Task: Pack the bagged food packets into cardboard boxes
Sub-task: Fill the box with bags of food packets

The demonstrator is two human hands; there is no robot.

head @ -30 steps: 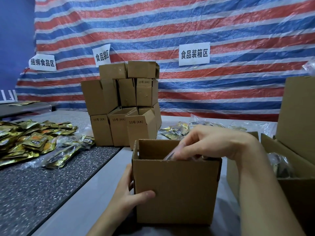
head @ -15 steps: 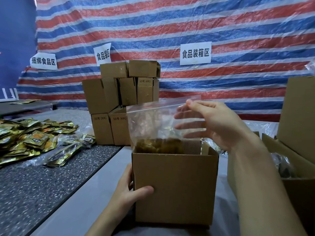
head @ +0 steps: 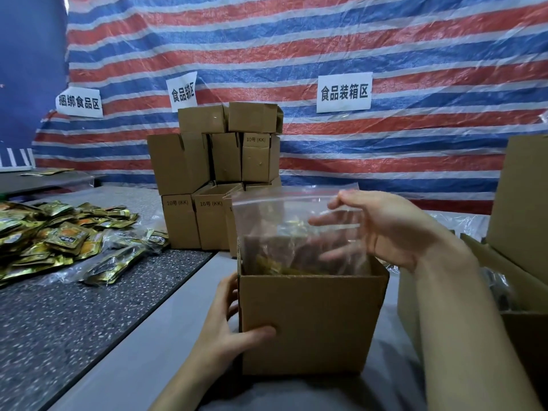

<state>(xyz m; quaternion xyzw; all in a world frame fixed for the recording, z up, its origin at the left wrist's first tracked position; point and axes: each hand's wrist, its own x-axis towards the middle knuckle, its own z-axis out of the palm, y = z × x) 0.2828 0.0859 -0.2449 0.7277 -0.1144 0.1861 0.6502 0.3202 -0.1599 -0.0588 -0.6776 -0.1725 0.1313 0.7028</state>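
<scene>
BAG: clear zip bag [head: 281,226] half inside cardboard box [head: 311,321], top now back above the rim; pushed down a second ago | R: right hand [head: 394,229] pinches its top edge, fingers spread behind the plastic | L: left hand [head: 225,330] grips box corner | READ: likely reseating, not packed.

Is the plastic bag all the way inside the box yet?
Not yet. The clear bag is partly in: bottom inside the box, top sticking up above the rim.

3 white paper signs [head: 344,92] on a red-and-blue striped tarp [head: 415,40]
</scene>
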